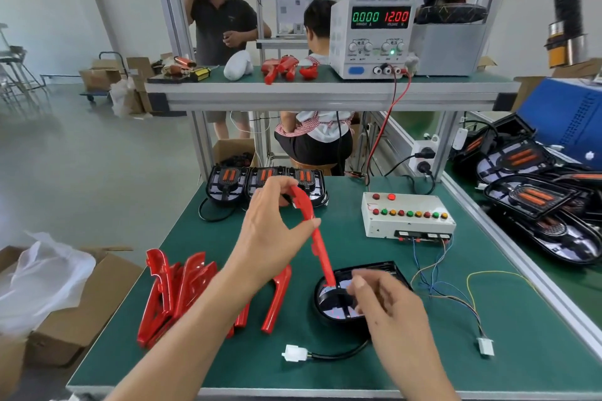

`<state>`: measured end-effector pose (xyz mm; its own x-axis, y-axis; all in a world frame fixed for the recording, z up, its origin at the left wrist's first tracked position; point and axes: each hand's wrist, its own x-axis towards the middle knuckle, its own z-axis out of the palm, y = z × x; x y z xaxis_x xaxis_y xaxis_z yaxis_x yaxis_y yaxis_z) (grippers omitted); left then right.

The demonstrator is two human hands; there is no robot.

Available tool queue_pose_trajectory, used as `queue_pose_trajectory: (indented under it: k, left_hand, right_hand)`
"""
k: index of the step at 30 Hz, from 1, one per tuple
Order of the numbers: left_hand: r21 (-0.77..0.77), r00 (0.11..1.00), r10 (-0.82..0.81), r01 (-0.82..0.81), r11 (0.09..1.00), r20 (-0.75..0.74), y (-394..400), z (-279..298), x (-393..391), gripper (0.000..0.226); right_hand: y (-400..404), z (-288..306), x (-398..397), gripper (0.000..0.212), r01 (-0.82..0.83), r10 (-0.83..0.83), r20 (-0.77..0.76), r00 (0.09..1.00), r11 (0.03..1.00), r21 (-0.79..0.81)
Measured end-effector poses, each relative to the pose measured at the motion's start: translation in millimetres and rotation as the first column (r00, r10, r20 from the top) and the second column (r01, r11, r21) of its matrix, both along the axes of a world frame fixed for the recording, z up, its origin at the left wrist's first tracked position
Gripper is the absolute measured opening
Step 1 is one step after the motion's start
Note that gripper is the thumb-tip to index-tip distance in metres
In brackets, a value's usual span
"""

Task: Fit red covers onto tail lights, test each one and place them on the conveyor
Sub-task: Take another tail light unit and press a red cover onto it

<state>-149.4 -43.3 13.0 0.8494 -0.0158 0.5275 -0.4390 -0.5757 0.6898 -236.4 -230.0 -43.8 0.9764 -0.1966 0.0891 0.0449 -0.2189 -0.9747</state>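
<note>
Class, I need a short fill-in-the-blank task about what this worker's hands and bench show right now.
1. The left hand pinches a ____ cover.
2. The right hand steadies the black tail light on the ____ mat.
3. The power supply voltage display reads ____.

Answers: red; green; 12.00

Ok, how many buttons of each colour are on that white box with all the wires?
On the white box:
red buttons: 5
green buttons: 3
orange buttons: 3
Total: 11
</note>
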Motion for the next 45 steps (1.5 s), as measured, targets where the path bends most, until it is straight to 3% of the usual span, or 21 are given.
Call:
queue_pose_trajectory:
  k: [4,7,12,16,20,22,24,26,28,30,33,36,40,45]
  left_hand:
    - [-0.269,0.999,0.036,-0.031,0.963,0.014,-26.8,-14.1,-10.0,0.054]
    - [-0.388,0.996,0.093,-0.085,0.918,0.004,-37.0,-24.9,-14.3,0.052]
    - [-0.484,0.984,0.176,-0.151,0.862,0.006,-47.4,-37.4,-17.8,0.054]
    - [-0.52,0.985,0.169,-0.138,0.843,0.012,-48.3,-45.1,-17.3,0.053]
    - [-0.504,0.983,0.179,-0.14,0.852,0.03,-49.6,-53.2,-19.5,0.055]
    - [-0.467,0.984,0.169,-0.174,0.867,-0.053,-50.5,-57.7,-20.1,0.055]
    - [-0.364,0.958,0.153,-0.236,0.901,-0.241,-47.2,-63.0,-17.5,0.052]
    - [-0.096,0.892,0.177,-0.236,0.967,-0.415,-37.6,-72.4,-14.1,0.047]
    - [0.245,0.805,0.218,-0.094,0.965,-0.552,-30.3,-83.2,-14.5,0.047]
    - [0.365,0.714,0.211,0.067,0.928,-0.667,-28.9,-92.0,-18.6,0.048]
    - [0.115,0.614,0.034,0.093,0.989,-0.788,-31.7,-99.6,-21.2,0.037]
    - [-0.014,0.616,-0.046,0.056,0.998,-0.787,-34.5,-107.0,-15.4,0.021]
    - [-0.329,0.61,-0.203,-0.101,0.939,-0.766,-35.6,-115.3,-14.5,0.012]
    - [-0.369,0.662,-0.18,-0.157,0.916,-0.728,-35.2,-117.0,-13.0,0.017]
  right_hand:
    - [-18.9,16.1,17.5,0.005,0.019,-0.006,0.071,0.997,0.983,-0.183]
    - [-32.9,18.2,27.8,0.008,0.064,-0.035,0.096,0.995,0.944,-0.323]
    - [-48.1,16.3,41.8,0.007,-0.144,0.158,0.0,0.988,0.904,-0.402]
    - [-55.0,16.8,56.1,0.007,-0.272,0.275,-0.046,0.96,0.892,-0.36]
    - [-62.9,18.9,69.4,0.008,-0.361,0.363,-0.087,0.928,0.811,-0.46]
    - [-70.5,18.2,80.0,0.007,-0.315,0.336,-0.076,0.939,0.748,-0.584]
    - [-84.1,17.2,93.1,0.007,-0.267,0.283,-0.08,0.956,0.72,-0.641]
    - [-99.3,13.4,104.8,0.008,-0.269,0.256,-0.118,0.959,0.706,-0.655]
    - [-111.7,4.7,113.4,0.007,-0.303,0.266,-0.164,0.95,0.658,-0.69]
    - [-118.0,-4.6,119.1,0.005,-0.349,0.296,-0.206,0.933,0.6,-0.72]
    - [-120.9,-15.9,123.6,0.008,-0.4,0.333,-0.248,0.91,0.537,-0.743]
    - [-122.6,-23.1,123.8,0.01,-0.399,0.349,-0.232,0.908,0.546,-0.737]
    - [-125.5,-24.6,122.1,0.005,-0.389,0.345,-0.218,0.913,0.575,-0.719]
    - [-130.8,-27.9,114.7,0.005,-0.347,0.317,-0.176,0.932,0.637,-0.689]
